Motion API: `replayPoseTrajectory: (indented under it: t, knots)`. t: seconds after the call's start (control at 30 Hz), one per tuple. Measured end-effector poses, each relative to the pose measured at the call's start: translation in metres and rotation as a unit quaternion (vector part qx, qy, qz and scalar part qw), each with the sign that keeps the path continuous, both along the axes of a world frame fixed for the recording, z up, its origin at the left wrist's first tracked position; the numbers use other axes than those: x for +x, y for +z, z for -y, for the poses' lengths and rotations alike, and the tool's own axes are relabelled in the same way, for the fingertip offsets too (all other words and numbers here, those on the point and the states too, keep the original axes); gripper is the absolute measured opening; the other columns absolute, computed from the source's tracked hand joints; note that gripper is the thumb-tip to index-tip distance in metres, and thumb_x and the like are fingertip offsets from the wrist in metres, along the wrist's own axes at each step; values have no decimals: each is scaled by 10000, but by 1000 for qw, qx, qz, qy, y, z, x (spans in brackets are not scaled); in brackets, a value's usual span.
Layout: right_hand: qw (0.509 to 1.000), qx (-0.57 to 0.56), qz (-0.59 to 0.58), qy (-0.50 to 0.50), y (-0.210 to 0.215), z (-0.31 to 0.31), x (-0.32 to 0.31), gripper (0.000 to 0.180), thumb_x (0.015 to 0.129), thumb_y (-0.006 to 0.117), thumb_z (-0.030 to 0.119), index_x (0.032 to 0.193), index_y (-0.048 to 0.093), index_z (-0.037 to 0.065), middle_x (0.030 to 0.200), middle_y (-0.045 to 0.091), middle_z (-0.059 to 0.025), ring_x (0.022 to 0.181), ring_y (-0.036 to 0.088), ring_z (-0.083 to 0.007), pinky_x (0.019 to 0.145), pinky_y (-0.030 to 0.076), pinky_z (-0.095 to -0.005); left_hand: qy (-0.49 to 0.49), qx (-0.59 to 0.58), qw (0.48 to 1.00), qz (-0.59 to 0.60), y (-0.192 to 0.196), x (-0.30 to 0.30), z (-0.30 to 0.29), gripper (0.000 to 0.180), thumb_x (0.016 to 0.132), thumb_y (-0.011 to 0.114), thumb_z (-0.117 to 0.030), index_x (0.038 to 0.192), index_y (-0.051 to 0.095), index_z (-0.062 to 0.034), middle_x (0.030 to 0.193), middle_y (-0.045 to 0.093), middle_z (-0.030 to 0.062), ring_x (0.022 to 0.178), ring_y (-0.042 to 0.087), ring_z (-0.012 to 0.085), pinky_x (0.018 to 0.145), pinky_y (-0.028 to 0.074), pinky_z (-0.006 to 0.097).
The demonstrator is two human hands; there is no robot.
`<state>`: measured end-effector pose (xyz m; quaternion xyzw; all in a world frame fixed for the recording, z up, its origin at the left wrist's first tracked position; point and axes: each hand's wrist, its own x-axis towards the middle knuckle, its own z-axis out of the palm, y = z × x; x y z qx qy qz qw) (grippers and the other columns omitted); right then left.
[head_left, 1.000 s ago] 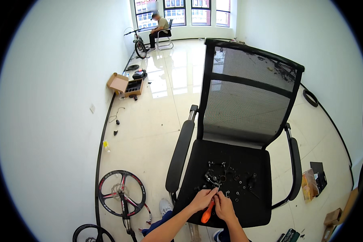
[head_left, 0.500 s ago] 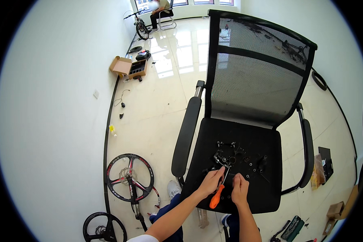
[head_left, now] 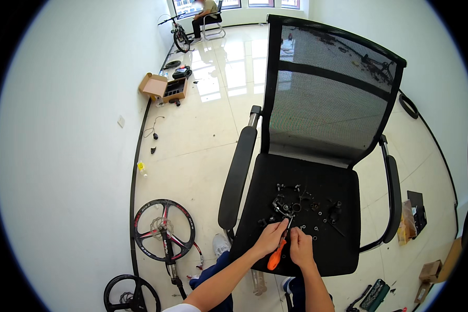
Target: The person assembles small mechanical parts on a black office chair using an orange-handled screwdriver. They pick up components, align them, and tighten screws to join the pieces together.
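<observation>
On the black chair seat (head_left: 322, 249), a screwdriver (head_left: 275, 258) with an orange handle slants between my hands, handle toward me. My left hand (head_left: 271, 237) is closed, thumb and fingers pinched at the metal shaft. The shaft's upper end meets a small cluster of metal and black bike parts (head_left: 282, 205). Close to its right, my right hand (head_left: 301, 247) is closed with thumb and fingers together; whatever it holds is hidden. Around them lie a black ring (head_left: 296, 207), several small washers (head_left: 314, 238) and a dark part with a thin rod (head_left: 336, 210).
Armrests (head_left: 237, 177) flank the seat, and a mesh backrest (head_left: 327, 114) rises behind it. On the floor at left lie a spoked wheel (head_left: 165, 205) and a second black wheel (head_left: 120, 279). An open cardboard box (head_left: 153, 84) sits farther off. A person (head_left: 208, 10) sits near a bicycle (head_left: 182, 39).
My right hand has moved left, closer to my left hand and the screwdriver. The dark piece seen beside its fingertips no longer shows. The view has shifted slightly.
</observation>
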<state>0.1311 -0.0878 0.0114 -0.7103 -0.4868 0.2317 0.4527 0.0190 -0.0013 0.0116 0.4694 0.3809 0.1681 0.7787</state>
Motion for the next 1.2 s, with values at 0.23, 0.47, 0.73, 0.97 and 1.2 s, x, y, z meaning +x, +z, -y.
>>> replayPoseTrajectory:
  t: [0.23,0.47,0.73,0.97,1.2]
  knots:
    - [1000,-8,-20,8,2,-1,-3,270,971,475,182,804,569,-8,629,552,-224,586,583,-413,500,421,-426,29,5,1000,7,-6,1,3,472,1023,416,-434,723,509,-81,496,391,-43,371,344,64,359,270,229]
    - [1000,-10,9,26,1,-1,-2,246,963,481,162,816,580,-9,641,557,-231,612,588,-424,509,436,-421,41,40,998,-9,-8,3,4,476,1019,421,-445,728,517,-81,553,440,-27,433,400,61,390,300,230]
    - [993,5,-115,32,-11,1,-9,397,1020,435,252,766,566,-23,544,489,-48,485,455,-123,479,362,-305,5,27,1000,-7,-2,2,3,455,1015,444,-426,762,540,-61,599,467,-20,497,437,69,457,363,241]
    - [980,-34,-196,22,-35,2,5,406,1023,452,307,735,539,35,530,425,18,454,379,-68,420,284,-251,27,39,999,2,5,4,2,448,1021,424,-428,761,513,-74,547,454,-11,437,419,76,397,331,235]
    - [591,131,-773,187,18,5,32,394,972,478,296,1282,532,58,1031,634,-252,379,180,-48,350,197,-198,37,12,999,3,-6,-3,-8,458,1013,423,-445,772,504,-64,557,484,13,433,454,98,396,363,249]
